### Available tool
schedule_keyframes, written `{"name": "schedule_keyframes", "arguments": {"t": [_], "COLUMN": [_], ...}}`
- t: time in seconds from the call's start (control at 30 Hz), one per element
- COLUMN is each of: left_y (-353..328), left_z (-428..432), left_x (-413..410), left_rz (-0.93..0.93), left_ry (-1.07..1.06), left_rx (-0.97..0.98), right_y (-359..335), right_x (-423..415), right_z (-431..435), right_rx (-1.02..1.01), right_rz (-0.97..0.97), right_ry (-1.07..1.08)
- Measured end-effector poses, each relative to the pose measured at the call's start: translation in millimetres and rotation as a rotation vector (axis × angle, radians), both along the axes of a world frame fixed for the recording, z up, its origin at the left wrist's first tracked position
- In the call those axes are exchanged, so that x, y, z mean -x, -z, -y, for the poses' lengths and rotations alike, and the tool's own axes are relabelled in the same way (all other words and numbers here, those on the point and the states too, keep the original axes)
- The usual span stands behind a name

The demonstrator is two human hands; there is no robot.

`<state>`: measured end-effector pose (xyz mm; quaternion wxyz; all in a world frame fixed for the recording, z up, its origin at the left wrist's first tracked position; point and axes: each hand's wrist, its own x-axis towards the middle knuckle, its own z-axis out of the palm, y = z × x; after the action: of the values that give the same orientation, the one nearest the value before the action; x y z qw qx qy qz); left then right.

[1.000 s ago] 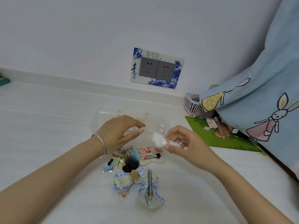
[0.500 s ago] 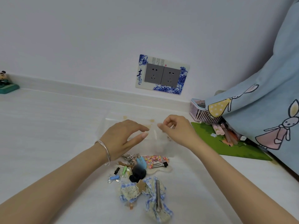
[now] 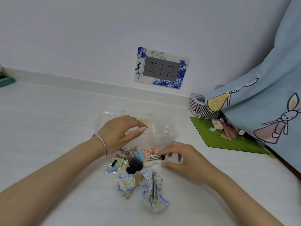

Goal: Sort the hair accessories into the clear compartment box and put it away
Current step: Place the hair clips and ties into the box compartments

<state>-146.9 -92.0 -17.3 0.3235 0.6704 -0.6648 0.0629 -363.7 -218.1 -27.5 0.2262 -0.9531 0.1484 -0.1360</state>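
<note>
Head view: right hand [image 3: 184, 162], fingers apart, reaches the black clip [image 3: 162, 157]; pinch it gently. Left hand [image 3: 118, 132] hovers open over the far clear box [image 3: 172, 136].

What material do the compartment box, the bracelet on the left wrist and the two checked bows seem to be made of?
The compartment box looks like clear, glossy plastic: the white surface shows through its walls. The bracelet seems to be polished silver-coloured metal, thin and shiny. The checked bows appear to be matte woven fabric, blue-and-white gingham with cream lace; one carries a grey metal-looking clip.

Blue gingham bows [image 3: 151, 190], green mat [image 3: 216, 139], pink basket [image 3: 197, 108].
</note>
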Motion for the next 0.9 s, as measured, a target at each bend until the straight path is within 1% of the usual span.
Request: {"name": "schedule_keyframes", "arguments": {"t": [0.23,0.3,0.37,0.4,0.5,0.57,0.63,0.73,0.9], "left_y": [0,0,0,0,-1,0,0,-1,-1], "left_z": [0,-1,-1,-1,-1,0,0,0,-1], "left_x": [2,2,4,5,9,10,10,6,2], "left_rz": [-0.004,-0.014,-0.031,-0.04,-0.059,-0.056,-0.051,-0.063,-0.07], "left_ry": [0.003,0.013,0.031,0.041,0.066,0.065,0.049,0.028,0.021], "left_rx": [0.007,0.012,0.022,0.027,0.032,0.035,0.043,0.063,0.093], "right_y": [5,5,4,3,-7,-17,-31,-49,-61], "right_x": [1,2,5,6,5,0,-6,-22,-55], "right_z": [-2,-3,-2,-1,2,1,1,7,21], "right_rx": [0.121,0.109,0.007,-0.078,-0.429,-0.617,-0.693,-0.667,-0.528], "right_rz": [0.014,0.03,0.085,0.126,0.272,0.354,0.402,0.391,0.264], "right_ry": [0.018,0.016,0.047,0.073,0.111,0.154,0.23,0.348,0.485]}}
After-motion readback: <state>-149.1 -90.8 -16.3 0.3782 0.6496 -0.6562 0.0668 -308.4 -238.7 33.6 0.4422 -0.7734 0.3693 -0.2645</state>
